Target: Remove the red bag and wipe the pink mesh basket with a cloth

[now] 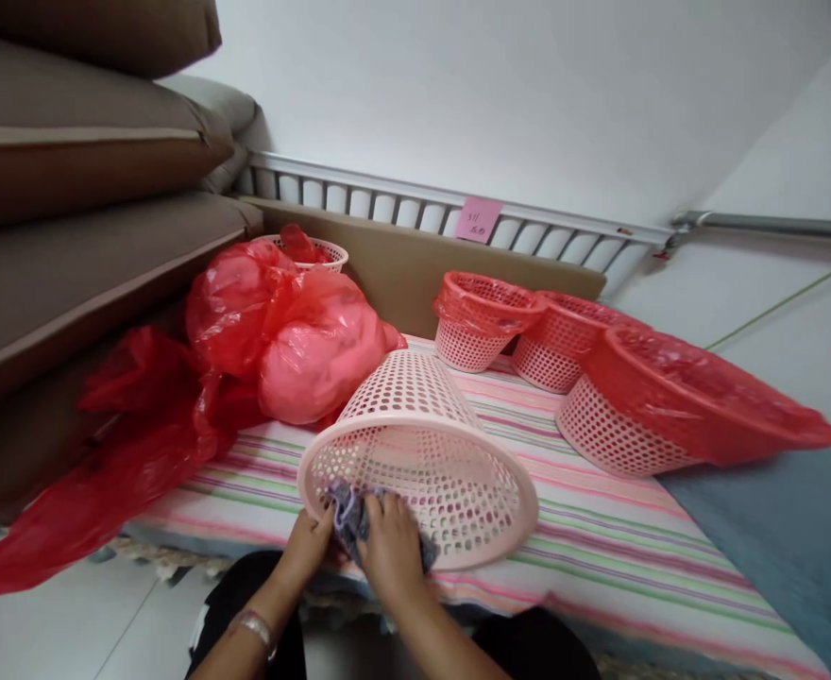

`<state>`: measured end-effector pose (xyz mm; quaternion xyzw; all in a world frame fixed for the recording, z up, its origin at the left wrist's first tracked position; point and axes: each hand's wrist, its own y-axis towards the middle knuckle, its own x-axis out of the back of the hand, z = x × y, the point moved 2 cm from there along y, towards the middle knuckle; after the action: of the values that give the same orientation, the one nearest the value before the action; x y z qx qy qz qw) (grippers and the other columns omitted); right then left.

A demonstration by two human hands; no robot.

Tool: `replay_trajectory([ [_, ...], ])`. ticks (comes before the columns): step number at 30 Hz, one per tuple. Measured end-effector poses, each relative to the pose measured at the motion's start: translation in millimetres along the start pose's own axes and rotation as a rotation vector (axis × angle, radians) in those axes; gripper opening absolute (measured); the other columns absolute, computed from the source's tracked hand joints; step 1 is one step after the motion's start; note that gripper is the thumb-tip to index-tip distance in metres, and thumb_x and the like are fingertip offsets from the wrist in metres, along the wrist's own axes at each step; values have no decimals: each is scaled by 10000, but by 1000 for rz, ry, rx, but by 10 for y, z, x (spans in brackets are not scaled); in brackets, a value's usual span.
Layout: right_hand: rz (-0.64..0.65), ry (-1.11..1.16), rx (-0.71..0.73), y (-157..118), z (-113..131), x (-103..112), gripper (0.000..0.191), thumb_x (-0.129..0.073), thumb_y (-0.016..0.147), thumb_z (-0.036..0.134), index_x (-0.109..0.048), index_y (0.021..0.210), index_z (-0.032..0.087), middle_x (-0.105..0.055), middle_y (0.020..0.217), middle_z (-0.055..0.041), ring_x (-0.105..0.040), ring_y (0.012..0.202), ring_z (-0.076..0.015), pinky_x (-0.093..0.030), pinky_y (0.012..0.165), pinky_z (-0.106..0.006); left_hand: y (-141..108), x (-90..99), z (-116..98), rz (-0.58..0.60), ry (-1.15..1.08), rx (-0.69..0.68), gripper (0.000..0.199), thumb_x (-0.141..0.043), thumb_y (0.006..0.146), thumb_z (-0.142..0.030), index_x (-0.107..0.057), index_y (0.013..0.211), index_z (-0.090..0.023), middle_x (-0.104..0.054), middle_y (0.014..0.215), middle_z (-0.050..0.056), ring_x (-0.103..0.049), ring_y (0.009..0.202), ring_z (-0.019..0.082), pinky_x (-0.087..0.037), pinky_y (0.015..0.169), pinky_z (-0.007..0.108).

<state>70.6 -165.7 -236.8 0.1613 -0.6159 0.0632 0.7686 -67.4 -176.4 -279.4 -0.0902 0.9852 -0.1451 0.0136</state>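
A pale pink perforated plastic basket lies on its side on the striped cloth, its wide mouth facing me. My left hand is closed on the basket's rim at the lower left, with the fingertips partly hidden. A grey-blue rag with a purple edge is bunched at the inner side of the rim. My right hand is wrapped round the rag and presses it against the basket just inside the mouth. The rag touches or nearly touches my left fingers.
Several red plastic bags are heaped at the left, one trailing over the edge. Three baskets lined with red bags stand at the right. Another basket is behind the heap. Brown cushions are stacked far left.
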Motion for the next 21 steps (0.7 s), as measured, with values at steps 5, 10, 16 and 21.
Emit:
replay_trajectory([
  [5,20,28,19,-138,6,39,396,-688,667,207,-570,1043,243,-562,1027,-67,-513,984,-269,-399,847,-368,-20,21,-49,-3,-8,-54,439,-581,685,-553,-646,839,-148,-727,664,83,-705,776,295,-550,654,332],
  [10,-50,-47,-36,408,-107,3,332,-597,727,189,-585,1058,189,-589,992,-106,-544,934,-267,-403,817,-366,-6,-32,54,39,-48,54,660,-567,671,-673,-575,1032,-121,-695,582,64,-640,391,222,-469,378,275],
  [16,-71,-54,-94,1265,-342,-120,440,-511,773,161,-545,1211,137,-592,1148,-163,-536,1044,-292,-390,894,-386,25,-26,106,66,-45,134,550,-567,700,-649,-568,878,-129,-644,454,44,-654,412,224,-465,374,244],
  [21,-151,34,-71,1721,-490,-144,408,-424,873,206,-513,1265,132,-538,1286,-141,-416,1231,-278,-274,1037,-411,-12,-13,12,37,-105,189,490,-612,686,-608,-573,845,-146,-654,487,24,-655,418,199,-495,416,249],
])
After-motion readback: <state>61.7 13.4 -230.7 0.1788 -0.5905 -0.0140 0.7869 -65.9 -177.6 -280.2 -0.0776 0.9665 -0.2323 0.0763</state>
